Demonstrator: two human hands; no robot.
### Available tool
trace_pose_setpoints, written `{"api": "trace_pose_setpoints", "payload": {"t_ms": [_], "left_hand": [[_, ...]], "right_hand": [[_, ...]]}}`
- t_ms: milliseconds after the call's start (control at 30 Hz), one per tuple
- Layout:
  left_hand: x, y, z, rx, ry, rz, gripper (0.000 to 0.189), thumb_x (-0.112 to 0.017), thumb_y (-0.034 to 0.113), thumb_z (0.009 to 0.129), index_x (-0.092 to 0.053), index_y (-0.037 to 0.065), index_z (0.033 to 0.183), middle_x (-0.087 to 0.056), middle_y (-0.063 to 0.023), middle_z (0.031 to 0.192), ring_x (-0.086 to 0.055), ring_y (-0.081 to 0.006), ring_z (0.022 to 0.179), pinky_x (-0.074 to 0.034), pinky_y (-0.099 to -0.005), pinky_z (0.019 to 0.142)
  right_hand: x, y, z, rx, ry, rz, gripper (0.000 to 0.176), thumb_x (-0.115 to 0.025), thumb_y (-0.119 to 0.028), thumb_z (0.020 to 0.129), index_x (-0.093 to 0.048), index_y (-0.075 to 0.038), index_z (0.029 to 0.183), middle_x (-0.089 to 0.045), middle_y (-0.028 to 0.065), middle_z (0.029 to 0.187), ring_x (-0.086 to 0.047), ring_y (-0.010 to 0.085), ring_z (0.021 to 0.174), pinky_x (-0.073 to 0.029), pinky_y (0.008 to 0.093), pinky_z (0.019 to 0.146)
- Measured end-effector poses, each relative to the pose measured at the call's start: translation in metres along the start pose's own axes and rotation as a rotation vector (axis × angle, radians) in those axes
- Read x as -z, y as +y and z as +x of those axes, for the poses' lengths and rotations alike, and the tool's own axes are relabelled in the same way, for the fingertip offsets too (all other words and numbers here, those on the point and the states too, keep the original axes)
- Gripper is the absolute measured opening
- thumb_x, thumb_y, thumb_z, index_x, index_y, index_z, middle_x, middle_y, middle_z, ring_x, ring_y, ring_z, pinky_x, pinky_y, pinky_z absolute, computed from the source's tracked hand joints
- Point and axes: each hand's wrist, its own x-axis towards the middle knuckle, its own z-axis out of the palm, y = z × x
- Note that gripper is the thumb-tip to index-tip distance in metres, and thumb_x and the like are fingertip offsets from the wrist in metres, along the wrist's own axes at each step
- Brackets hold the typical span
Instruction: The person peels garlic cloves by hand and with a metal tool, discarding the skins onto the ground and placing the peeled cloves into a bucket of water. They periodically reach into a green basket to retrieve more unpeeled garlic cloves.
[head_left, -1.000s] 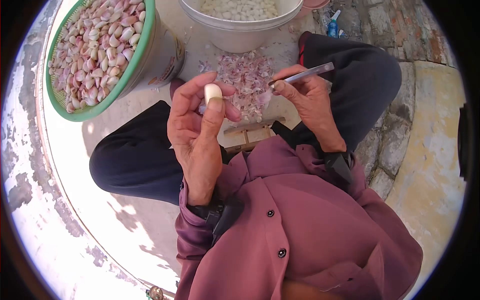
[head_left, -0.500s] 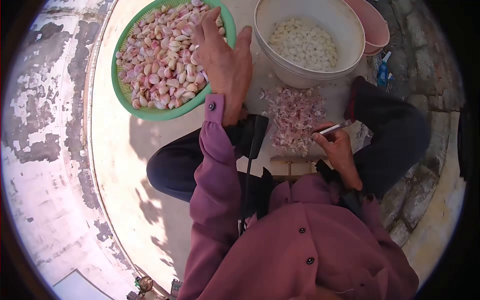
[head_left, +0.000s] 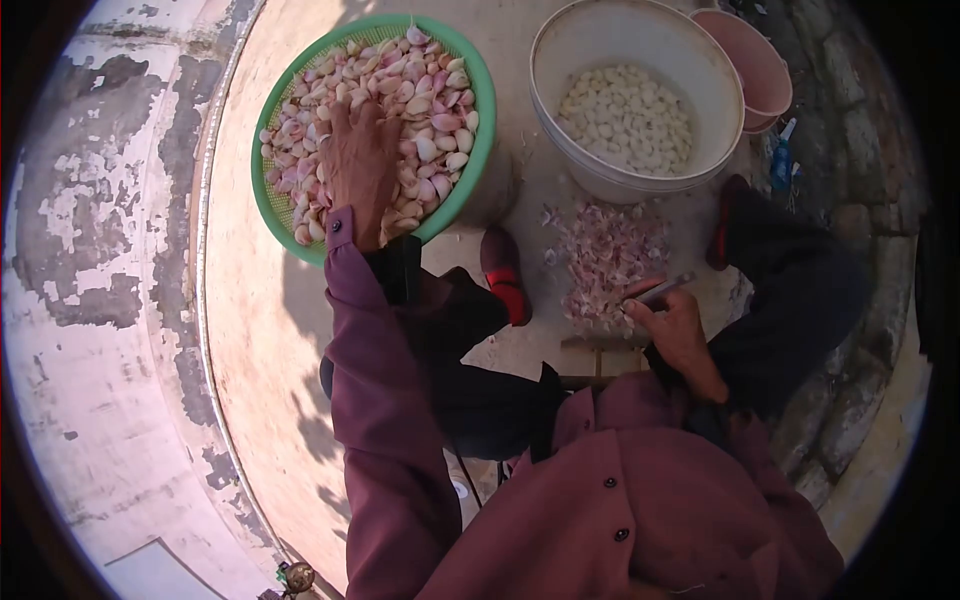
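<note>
My left hand (head_left: 362, 165) is down on the garlic cloves (head_left: 300, 150) in a green plastic basket (head_left: 483, 70). Its fingers are spread apart, with the tips partly sunk among the pinkish, unpeeled cloves. In my right hand (head_left: 678, 330) is a small knife (head_left: 665, 287), held between thumb and fingers, pointing up and to the right. That hand is over the near right edge of a heap of garlic skins (head_left: 608, 255) on the ground. Beyond the heap, a white bucket (head_left: 640, 183) contains pale peeled cloves (head_left: 628, 118), seemingly in water.
A pink bucket (head_left: 765, 70) stands behind the white one. To its right, a blue object (head_left: 781, 160) lies near stone paving (head_left: 850, 250). My legs bend on both sides of the skins, one shoe (head_left: 505, 275) beside the basket. A peeling wall (head_left: 100, 250) rises at left.
My left hand has moved from above the basket's right side to the left and down onto the cloves. The right hand still grips the knife near the skins. The view has shifted slightly.
</note>
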Motion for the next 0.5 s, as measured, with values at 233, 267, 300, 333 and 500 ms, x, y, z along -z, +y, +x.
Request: {"api": "trace_pose_setpoints", "payload": {"t_ms": [233,267,300,333,500], "left_hand": [[0.004,-0.048,0.005,0.034,0.278,-0.11,0.018,-0.055,0.015,0.089,-0.066,0.01,0.102,-0.064,-0.0123,0.095,-0.06,-0.0328,0.086,-0.048,-0.0394,0.073],[0.007,-0.059,0.01,0.076,0.344,-0.162,0.018,-0.056,0.017,0.089,-0.066,0.01,0.102,-0.066,-0.0136,0.092,-0.062,-0.0332,0.082,-0.048,-0.0385,0.072],[0.008,-0.069,0.015,0.068,0.428,-0.205,0.018,-0.056,0.02,0.091,-0.067,0.011,0.103,-0.067,-0.0149,0.085,-0.064,-0.0301,0.077,-0.047,-0.037,0.069],[0.015,-0.071,0.017,0.202,0.414,-0.275,0.018,-0.056,0.02,0.091,-0.067,0.011,0.102,-0.066,-0.013,0.083,-0.063,-0.0261,0.075,-0.047,-0.0359,0.068],[0.032,-0.105,0.019,0.417,0.442,-1.107,0.018,-0.052,0.018,0.097,-0.061,0.003,0.101,-0.056,-0.0029,0.071,-0.043,-0.0064,0.058,-0.033,-0.0237,0.052]], "right_hand": [[0.001,0.01,-0.003,0.03,-0.003,0.011,0.016,-0.068,-0.012,0.083,-0.065,0.001,0.093,-0.063,0.0027,0.073,-0.058,0.0067,0.069,-0.047,0.0247,0.063],[0.002,0.011,-0.003,0.034,-0.002,0.011,0.016,-0.068,-0.012,0.083,-0.065,0.001,0.093,-0.063,0.0027,0.073,-0.058,0.0067,0.069,-0.047,0.0247,0.063],[0.003,0.012,-0.003,0.018,-0.004,-0.015,0.017,-0.068,-0.012,0.083,-0.065,0.001,0.094,-0.063,0.0029,0.072,-0.058,0.0066,0.069,-0.047,0.0248,0.063],[0.003,0.012,-0.004,0.001,-0.008,-0.042,0.017,-0.068,-0.012,0.083,-0.065,0.001,0.094,-0.063,0.0031,0.072,-0.058,0.0066,0.069,-0.047,0.0249,0.062],[-0.001,0.013,-0.004,0.024,0.005,-0.022,0.018,-0.068,-0.013,0.083,-0.065,0.001,0.094,-0.064,0.0034,0.071,-0.059,0.007,0.068,-0.047,0.0252,0.062]]}}
